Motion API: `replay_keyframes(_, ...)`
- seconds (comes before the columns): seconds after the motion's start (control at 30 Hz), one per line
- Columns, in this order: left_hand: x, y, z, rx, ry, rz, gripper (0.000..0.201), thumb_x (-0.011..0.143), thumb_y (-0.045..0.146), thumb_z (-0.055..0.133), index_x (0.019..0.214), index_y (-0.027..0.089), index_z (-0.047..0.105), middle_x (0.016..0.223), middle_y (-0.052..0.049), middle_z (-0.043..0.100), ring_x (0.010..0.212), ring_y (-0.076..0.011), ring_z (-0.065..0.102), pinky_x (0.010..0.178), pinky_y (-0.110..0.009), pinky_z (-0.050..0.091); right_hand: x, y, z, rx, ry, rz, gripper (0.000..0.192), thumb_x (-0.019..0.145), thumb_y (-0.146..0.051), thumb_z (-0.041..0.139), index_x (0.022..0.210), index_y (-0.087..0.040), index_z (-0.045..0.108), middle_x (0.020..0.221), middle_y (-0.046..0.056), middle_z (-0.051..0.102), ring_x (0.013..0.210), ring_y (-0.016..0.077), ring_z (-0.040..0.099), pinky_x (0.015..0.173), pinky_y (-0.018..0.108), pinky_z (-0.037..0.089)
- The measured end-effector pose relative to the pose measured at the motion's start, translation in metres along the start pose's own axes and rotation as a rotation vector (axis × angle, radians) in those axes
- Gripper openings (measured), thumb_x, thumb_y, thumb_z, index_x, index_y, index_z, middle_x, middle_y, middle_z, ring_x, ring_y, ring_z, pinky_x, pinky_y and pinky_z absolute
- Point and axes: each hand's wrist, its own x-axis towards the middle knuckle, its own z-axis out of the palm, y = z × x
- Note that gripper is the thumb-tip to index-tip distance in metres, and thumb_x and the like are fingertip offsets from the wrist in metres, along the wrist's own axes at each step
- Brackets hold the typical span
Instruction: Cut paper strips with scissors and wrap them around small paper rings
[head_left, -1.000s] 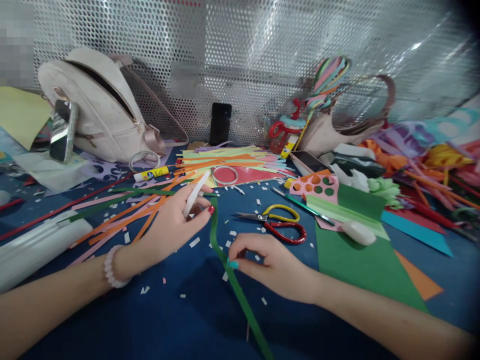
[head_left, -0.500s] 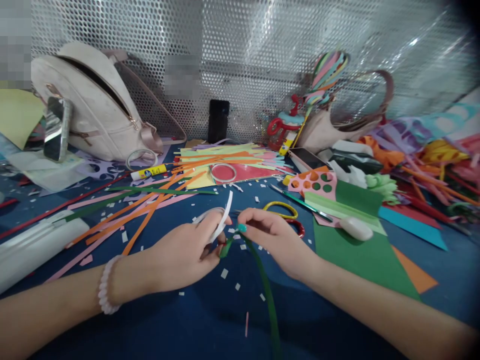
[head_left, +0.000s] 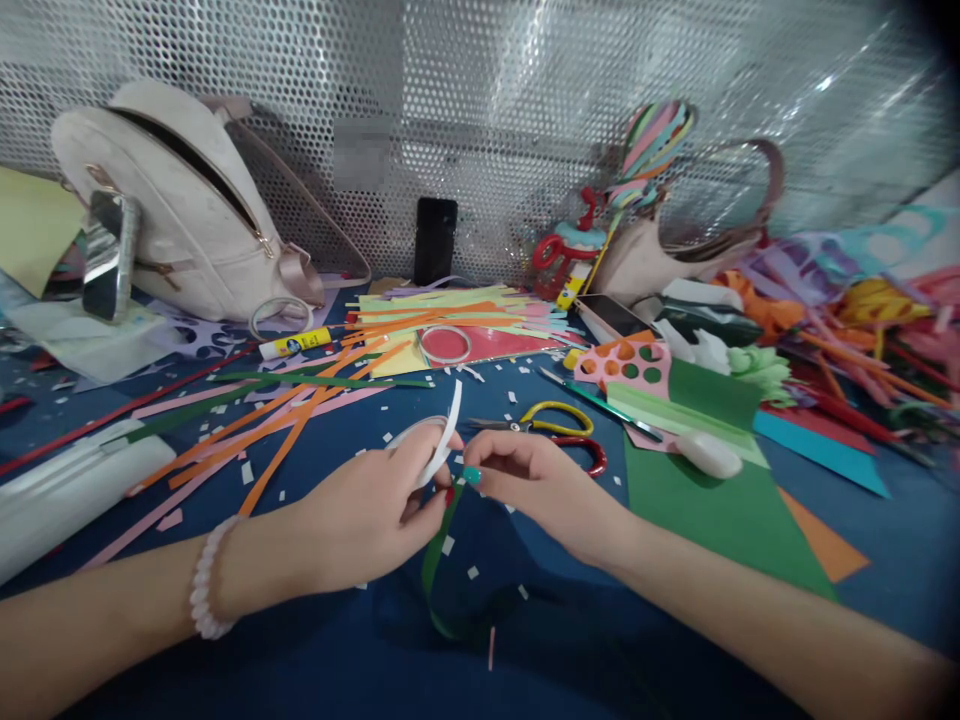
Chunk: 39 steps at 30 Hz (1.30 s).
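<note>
While pinched by both hands: left hand (head_left: 367, 515), right hand (head_left: 540, 485), green strip (head_left: 435, 560) looping toward viewer

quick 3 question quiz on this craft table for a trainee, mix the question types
1. True or false: the scissors lie on the table, in no hand.
2. Which strip do both hands pinch? A orange B green C pink
3. Fill in: the left hand also holds a white ____.

Key: 1 true. 2 B: the right hand and left hand meet on the green strip. 3 strip: the white strip sticks up from the fingers.
</note>
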Motion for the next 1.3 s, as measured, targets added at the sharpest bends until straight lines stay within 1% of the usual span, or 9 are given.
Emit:
replay_keyframes(0.13,-0.002,0.003,-0.001,-0.015,-0.003,-0.02,0.018,0.085,0.031,0.041,0.102,0.023,0.038,0.083,-0.001,0.064,0.063,-0.0159,0.063,0.054,-0.025,0.04,0.001,0.003,0.004,0.097,-0.01,0.014,0.01,0.074,-0.026,0.065,0.074,-0.017,0.06,0.075,-0.001,0.057,0.064,0.0088,0.052,0.062,0.023,0.043)
replay_keyframes(0.27,-0.002,0.009,-0.008,-0.018,-0.035,-0.04,0.018,0.084,0.027,0.041,0.101,0.023,0.039,0.079,-0.002,0.064,0.073,-0.0192,0.065,0.055,-0.025,0.041,0.002,0.003,0.003,0.146,-0.021,0.022,0.015,0.072,-0.029,0.067,0.074,-0.016,0.06,0.075,0.0,0.06,0.061,0.009,0.057,0.06,0.024,0.048)
replay_keyframes(0.37,-0.001,0.012,-0.01,-0.015,-0.057,-0.056,0.017,0.084,0.026,0.04,0.1,0.023,0.039,0.082,-0.003,0.064,0.08,-0.0215,0.065,0.056,-0.026,0.042,0.002,0.003,0.003,0.145,-0.014,0.015,0.015,0.072,-0.028,0.067,0.073,-0.016,0.059,0.073,0.0,0.061,0.059,0.0087,0.058,0.059,0.023,0.05)
replay_keyframes(0.53,-0.002,0.009,-0.009,-0.026,-0.041,-0.023,0.017,0.083,0.026,0.041,0.1,0.022,0.04,0.084,-0.004,0.063,0.077,-0.0203,0.065,0.059,-0.027,0.043,0.0,0.002,0.002,0.074,0.005,0.006,0.01,0.074,-0.024,0.063,0.074,-0.016,0.058,0.071,-0.001,0.06,0.06,0.0087,0.058,0.059,0.023,0.05)
replay_keyframes(0.73,-0.001,0.008,-0.006,-0.086,-0.031,-0.006,0.019,0.082,0.022,0.042,0.101,0.023,0.039,0.08,0.001,0.06,0.062,-0.0131,0.058,0.06,-0.026,0.043,-0.001,0.001,0.002,0.059,-0.014,-0.041,0.007,0.074,-0.021,0.062,0.072,-0.017,0.057,0.076,0.0,0.059,0.065,0.0099,0.058,0.064,0.024,0.051)
replay_keyframes(0.9,0.0,0.004,-0.001,-0.151,0.034,0.054,0.022,0.085,0.022,0.041,0.107,0.027,0.037,0.088,0.003,0.06,0.064,-0.0103,0.055,0.061,-0.024,0.042,-0.004,0.001,0.004,-0.001,-0.013,-0.1,0.004,0.075,-0.017,0.059,0.072,-0.018,0.057,0.079,0.0,0.057,0.065,0.0102,0.057,0.063,0.025,0.051)
replay_keyframes(1.07,0.0,0.004,-0.001,-0.125,0.085,0.084,0.019,0.086,0.022,0.042,0.104,0.026,0.039,0.081,0.004,0.059,0.063,-0.0098,0.055,0.062,-0.023,0.041,-0.007,0.002,0.005,-0.118,0.021,-0.204,0.007,0.079,-0.016,0.054,0.073,-0.019,0.056,0.086,0.002,0.055,0.071,0.0119,0.057,0.063,0.025,0.052)
replay_keyframes(1.2,0.0,0.01,-0.005,-0.129,0.034,0.062,0.022,0.084,0.019,0.042,0.106,0.025,0.038,0.079,0.004,0.06,0.066,-0.0105,0.057,0.062,-0.023,0.042,-0.007,0.003,0.005,-0.179,0.043,-0.249,0.009,0.079,-0.012,0.054,0.072,-0.019,0.056,0.086,0.003,0.055,0.076,0.013,0.057,0.063,0.025,0.051)
replay_keyframes(1.3,-0.001,0.012,-0.007,-0.128,0.029,0.055,0.024,0.083,0.017,0.042,0.106,0.024,0.038,0.079,0.003,0.061,0.067,-0.011,0.058,0.063,-0.023,0.043,-0.007,0.003,0.005,-0.214,0.046,-0.275,0.01,0.079,-0.012,0.054,0.071,-0.019,0.055,0.087,0.003,0.055,0.078,0.0135,0.057,0.062,0.024,0.05)
